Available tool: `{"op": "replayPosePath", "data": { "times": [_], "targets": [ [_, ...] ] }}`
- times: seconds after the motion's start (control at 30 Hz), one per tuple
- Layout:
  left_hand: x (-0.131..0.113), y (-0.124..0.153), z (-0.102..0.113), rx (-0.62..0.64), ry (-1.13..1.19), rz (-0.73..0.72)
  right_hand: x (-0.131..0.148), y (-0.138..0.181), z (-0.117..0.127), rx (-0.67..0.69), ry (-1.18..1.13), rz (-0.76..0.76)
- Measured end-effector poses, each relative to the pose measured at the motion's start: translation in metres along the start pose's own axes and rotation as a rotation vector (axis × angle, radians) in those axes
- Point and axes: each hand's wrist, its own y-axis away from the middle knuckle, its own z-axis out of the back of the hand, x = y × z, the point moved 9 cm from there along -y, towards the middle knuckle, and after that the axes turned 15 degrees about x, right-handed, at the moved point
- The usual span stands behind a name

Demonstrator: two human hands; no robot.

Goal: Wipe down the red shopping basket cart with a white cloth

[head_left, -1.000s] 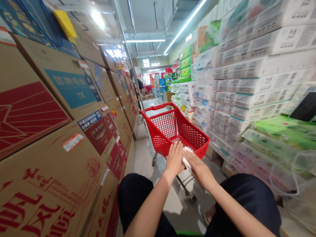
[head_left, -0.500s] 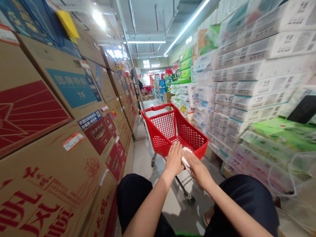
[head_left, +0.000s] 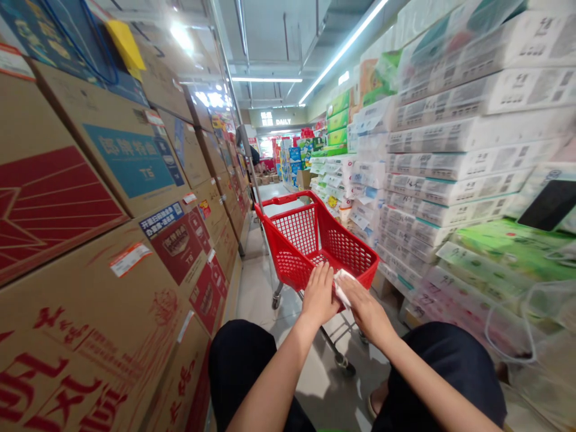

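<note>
A red plastic shopping cart (head_left: 294,264) with perforated basket walls stands in front of my knees, and its basket holds nothing that I can see. My left hand (head_left: 320,294) is laid over the cart's near rim, fingers together and bent over the edge, the thumb side hidden. Close beside it, my right hand (head_left: 362,303) presses a crumpled white cloth (head_left: 342,288), perhaps a tissue, against the same rim. Part of the cloth shows between the two hands; the rest is under my right fingers.
Stacked cardboard cartons (head_left: 153,288) wall the left side. Bagged white paper packs (head_left: 432,162) rise on the right, with green packs (head_left: 508,240) and a dark phone (head_left: 549,205) lower down. A metal pole (head_left: 254,174) stands left of the cart. Tiled floor (head_left: 258,279) runs between.
Both hands stay at the cart's near rim, and the right hand with the cloth has shifted very slightly to the right. The view has moved a little.
</note>
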Motion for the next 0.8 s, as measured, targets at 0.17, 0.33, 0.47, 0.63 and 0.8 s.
{"op": "replayPosePath", "data": {
  "times": [0.17, 0.33, 0.47, 0.63, 0.8],
  "targets": [
    [0.004, 0.006, 0.004, 0.001, -0.013, -0.026, -0.011, 0.000, 0.002, 0.002, 0.031, 0.019],
    [0.002, 0.005, 0.004, -0.001, -0.006, -0.039, -0.066, 0.000, 0.016, -0.057, 0.118, -0.143],
    [-0.001, 0.005, 0.001, -0.019, 0.007, -0.026, -0.035, 0.000, 0.008, -0.074, 0.107, -0.114],
    [0.003, 0.010, 0.002, -0.027, 0.016, -0.032, 0.019, -0.003, -0.008, -0.005, 0.022, 0.041],
    [0.007, 0.012, 0.006, -0.012, 0.009, -0.058, -0.035, -0.006, 0.008, 0.004, 0.076, -0.022]
  ]
}}
